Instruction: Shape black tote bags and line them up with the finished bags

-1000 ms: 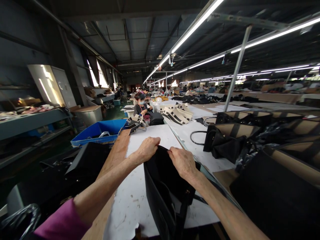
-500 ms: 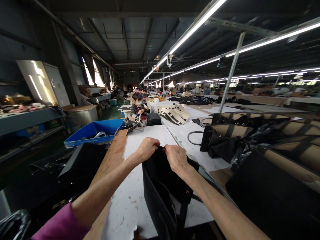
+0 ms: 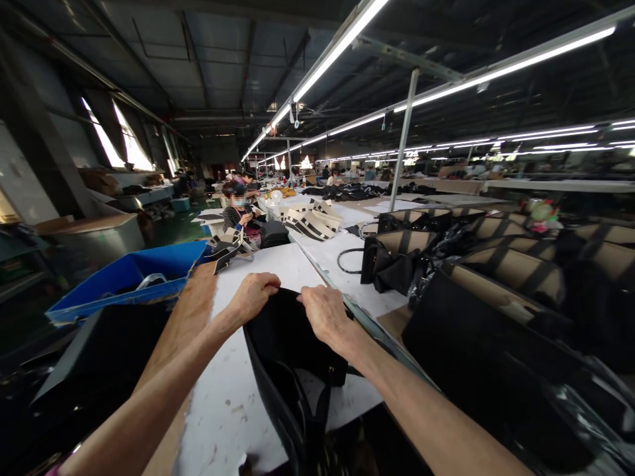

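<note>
A black handbag stands on the white-covered table in front of me, its mouth partly open. My left hand pinches the far rim of the bag with closed fingers. A short stretch along the same rim, my right hand is closed on the edge too. Small gold-coloured metal fittings show on the bag's right side, below my right hand. The near lower part of the bag blends into dark material at the bottom of the view.
Several black bags with tan inner lining stand at the right. To the left is a blue bin, with black bags nearer me. Cream and black striped pieces lie ahead, close to a seated co-worker.
My view has turned to the right, so the surroundings shift left. Both hands keep hold of the bag's rim and are slightly farther apart.
</note>
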Demonstrator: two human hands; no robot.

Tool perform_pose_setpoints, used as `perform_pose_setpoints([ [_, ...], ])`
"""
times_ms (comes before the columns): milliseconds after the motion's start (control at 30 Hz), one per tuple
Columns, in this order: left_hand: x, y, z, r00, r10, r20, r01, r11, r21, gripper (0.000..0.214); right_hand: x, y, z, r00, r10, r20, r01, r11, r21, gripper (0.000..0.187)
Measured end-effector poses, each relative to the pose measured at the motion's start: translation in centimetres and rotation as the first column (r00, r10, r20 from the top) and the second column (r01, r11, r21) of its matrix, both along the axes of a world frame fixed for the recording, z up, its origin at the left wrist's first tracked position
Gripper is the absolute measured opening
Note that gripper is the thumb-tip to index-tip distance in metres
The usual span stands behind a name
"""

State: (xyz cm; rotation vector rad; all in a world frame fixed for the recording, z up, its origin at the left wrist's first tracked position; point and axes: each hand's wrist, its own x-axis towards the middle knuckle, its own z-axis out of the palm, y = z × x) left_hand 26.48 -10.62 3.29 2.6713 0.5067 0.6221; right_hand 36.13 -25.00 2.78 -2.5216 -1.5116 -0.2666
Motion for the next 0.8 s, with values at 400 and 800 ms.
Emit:
perform_pose_setpoints([
  [400,0.1,0.1,-0.1,1.0,0.017,-0.012,-0.017,1.0,0.005,0.018,4.0,-7.6,-1.7,1.0,-0.021,-0.007,0.022,0.985,0.173,0.035],
  [800,0.1,-0.1,0.1,0.999,0.046,0.002,-0.046,0.998,-0.049,0.017,4.3,-8.1,-2.0,0.937,0.166,-0.307,-0.071,0.952,0.297,0.032],
])
